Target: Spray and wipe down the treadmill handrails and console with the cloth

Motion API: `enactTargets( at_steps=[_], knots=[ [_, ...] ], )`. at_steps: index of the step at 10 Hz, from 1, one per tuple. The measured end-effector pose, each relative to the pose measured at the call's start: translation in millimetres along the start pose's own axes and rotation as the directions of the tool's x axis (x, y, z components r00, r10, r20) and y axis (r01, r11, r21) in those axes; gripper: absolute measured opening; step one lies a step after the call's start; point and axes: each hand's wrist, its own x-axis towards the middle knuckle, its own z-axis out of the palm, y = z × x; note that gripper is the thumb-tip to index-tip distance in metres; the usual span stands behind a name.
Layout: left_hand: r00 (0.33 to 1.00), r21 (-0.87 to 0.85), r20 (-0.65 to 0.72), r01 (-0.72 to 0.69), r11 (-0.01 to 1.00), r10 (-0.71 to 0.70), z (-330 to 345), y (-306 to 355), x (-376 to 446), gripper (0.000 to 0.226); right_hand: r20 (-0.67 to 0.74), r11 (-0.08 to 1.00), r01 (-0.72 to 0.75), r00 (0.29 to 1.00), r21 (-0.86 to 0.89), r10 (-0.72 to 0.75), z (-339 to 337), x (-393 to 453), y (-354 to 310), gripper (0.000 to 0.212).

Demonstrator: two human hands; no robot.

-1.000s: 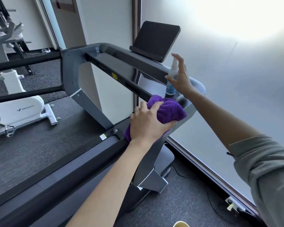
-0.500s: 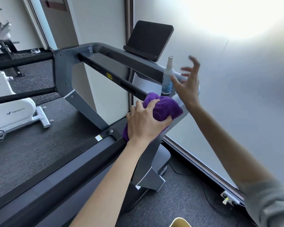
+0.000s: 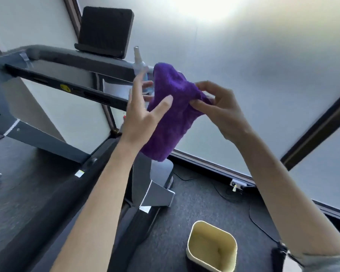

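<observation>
The purple cloth (image 3: 171, 112) hangs in the air in front of the treadmill's right upright. My right hand (image 3: 220, 110) pinches its right edge between thumb and fingers. My left hand (image 3: 141, 112) holds its left side, thumb on the front, fingers spread and partly behind it. The spray bottle (image 3: 138, 60) stands on the right end of the console bar (image 3: 71, 55), mostly hidden behind my left fingers and the cloth. The dark console screen (image 3: 104, 30) stands tilted above the bar. The lower handrail bar (image 3: 67, 86) runs below it.
A pale yellow bin (image 3: 212, 248) stands on the dark carpet at the lower right. Cables (image 3: 222, 194) trail along the floor by a frosted glass wall (image 3: 263, 75). The treadmill's side rail (image 3: 53, 201) runs toward me on the left.
My right hand let go of the spray bottle and came over to grip the cloth. My left hand lifted the cloth off the handrail. The view has swung right and down.
</observation>
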Motion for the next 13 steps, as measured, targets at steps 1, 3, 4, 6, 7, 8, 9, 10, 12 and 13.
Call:
enactTargets(
  at_steps=[1, 3, 4, 6, 7, 8, 9, 10, 12, 13],
  knots=[
    [0.970, -0.101, 0.210, 0.147, 0.984, -0.124, 32.3, -2.8, 5.0, 0.063, -0.054, 0.992, -0.037, 0.998, -0.121, 0.031, -40.3, -36.4, 8.4, 0.022],
    [0.879, 0.112, 0.369, 0.280, 0.953, -0.301, 135.1, -68.3, -44.9, 0.036, -0.213, 0.884, -0.389, 0.916, -0.260, 0.340, -101.7, -123.6, 98.4, 0.024],
    [0.828, 0.258, 0.370, 0.343, 0.903, -0.421, 187.7, -110.3, -84.5, 0.033, -0.228, 0.807, -0.502, 0.864, -0.313, 0.449, -116.5, -170.9, 159.8, 0.024],
    [0.702, 0.475, 0.366, 0.423, 0.771, -0.611, 262.5, -202.3, -166.3, 0.023, -0.219, 0.648, -0.640, 0.761, -0.413, 0.611, -126.2, -248.8, 271.0, 0.023],
    [0.605, 0.551, 0.381, 0.459, 0.697, -0.699, 284.8, -256.4, -204.6, 0.022, -0.188, 0.538, -0.716, 0.662, -0.445, 0.725, -123.4, -280.1, 327.5, 0.021],
    [0.494, 0.615, 0.421, 0.461, 0.640, -0.761, 300.0, -308.3, -240.3, 0.028, -0.191, 0.457, -0.742, 0.603, -0.490, 0.774, -112.3, -312.1, 386.7, 0.024],
    [0.436, 0.675, 0.397, 0.457, 0.579, -0.808, 310.7, -346.4, -267.5, 0.027, -0.215, 0.397, -0.773, 0.551, -0.496, 0.806, -97.9, -335.5, 435.2, 0.025],
    [0.376, 0.710, 0.375, 0.471, 0.523, -0.848, 316.6, -372.9, -288.9, 0.028, -0.217, 0.387, -0.780, 0.541, -0.493, 0.813, -87.4, -351.6, 464.0, 0.026],
    [0.302, 0.807, 0.379, 0.354, 0.472, -0.875, 317.1, -389.6, -290.6, 0.052, -0.217, 0.329, -0.819, 0.469, -0.471, 0.856, -81.9, -364.0, 486.6, 0.034],
    [0.319, 0.814, 0.434, 0.261, 0.519, -0.842, 313.1, -376.8, -279.6, 0.054, -0.287, 0.269, -0.864, 0.410, -0.425, 0.866, -85.7, -360.0, 479.3, 0.035]
  ],
)
